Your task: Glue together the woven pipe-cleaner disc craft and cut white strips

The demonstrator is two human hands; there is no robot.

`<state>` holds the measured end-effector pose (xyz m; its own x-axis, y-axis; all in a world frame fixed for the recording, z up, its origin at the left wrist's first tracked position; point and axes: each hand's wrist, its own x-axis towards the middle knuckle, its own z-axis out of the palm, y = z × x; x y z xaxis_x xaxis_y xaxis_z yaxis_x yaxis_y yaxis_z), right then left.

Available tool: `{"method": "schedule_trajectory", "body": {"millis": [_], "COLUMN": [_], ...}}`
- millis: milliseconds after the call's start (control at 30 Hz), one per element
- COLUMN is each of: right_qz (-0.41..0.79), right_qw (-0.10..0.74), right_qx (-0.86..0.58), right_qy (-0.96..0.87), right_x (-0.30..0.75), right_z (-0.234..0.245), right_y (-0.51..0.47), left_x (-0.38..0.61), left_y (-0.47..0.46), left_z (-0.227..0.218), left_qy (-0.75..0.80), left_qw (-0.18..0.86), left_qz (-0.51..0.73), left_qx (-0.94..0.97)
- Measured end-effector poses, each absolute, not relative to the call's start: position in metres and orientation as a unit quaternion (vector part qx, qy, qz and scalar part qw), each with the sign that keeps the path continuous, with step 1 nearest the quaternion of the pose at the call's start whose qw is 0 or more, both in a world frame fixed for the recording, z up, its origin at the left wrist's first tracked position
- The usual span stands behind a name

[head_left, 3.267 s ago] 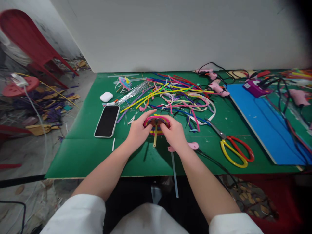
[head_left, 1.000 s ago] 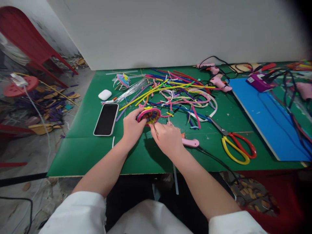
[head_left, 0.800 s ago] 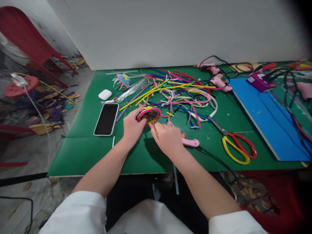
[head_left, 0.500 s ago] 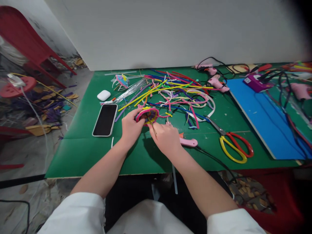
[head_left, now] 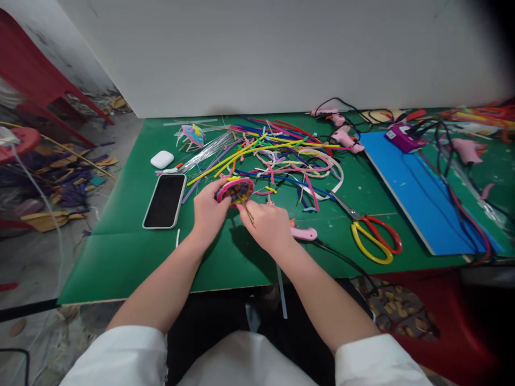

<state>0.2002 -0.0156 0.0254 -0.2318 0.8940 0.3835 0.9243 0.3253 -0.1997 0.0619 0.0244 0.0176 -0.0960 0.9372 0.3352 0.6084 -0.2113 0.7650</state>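
Observation:
A small round canopy of pipe cleaners (head_left: 244,187), pink-rimmed with yellow and purple inside, is tilted so its hollow underside faces me. My left hand (head_left: 208,210) is closed on its left edge, with the thumb inside the rim. My right hand (head_left: 269,224) pinches a thin brownish stick (head_left: 249,214) that runs up to the underside; whether it is fixed there I cannot tell. Just beyond my right hand lies a pink glue gun (head_left: 304,234), partly hidden by that hand. Scissors (head_left: 376,238) with one red and one yellow handle lie to the right.
Loose pipe cleaners (head_left: 289,142) are heaped behind my hands. Left of them are clear glue sticks (head_left: 213,150), a similar small colourful piece (head_left: 193,135), a white case (head_left: 162,159) and a phone (head_left: 164,201). A blue board (head_left: 414,198), purple power block (head_left: 404,139) and cords occupy the right.
The view has swung a little to the right, so the table's contents appear further left. Both hands keep their grips, and the canopy shows only a slight change of tilt.

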Motion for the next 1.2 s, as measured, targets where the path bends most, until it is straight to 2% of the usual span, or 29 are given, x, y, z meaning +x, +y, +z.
{"method": "schedule_trajectory", "body": {"millis": [667, 1200], "right_qz": [-0.072, -0.054], "right_qw": [0.225, 0.197], "right_qx": [-0.567, -0.579], "right_qy": [-0.789, -0.789], "right_x": [0.1987, 0.1974], "right_z": [0.0244, 0.0243], "right_y": [-0.0177, -0.0170], "left_x": [0.0619, 0.0629], "left_y": [0.0228, 0.0237], "left_z": [0.0194, 0.0186], "left_qy": [0.591, 0.596], "left_qw": [0.223, 0.230], "left_qz": [0.434, 0.431], "left_qx": [0.643, 0.638]}}
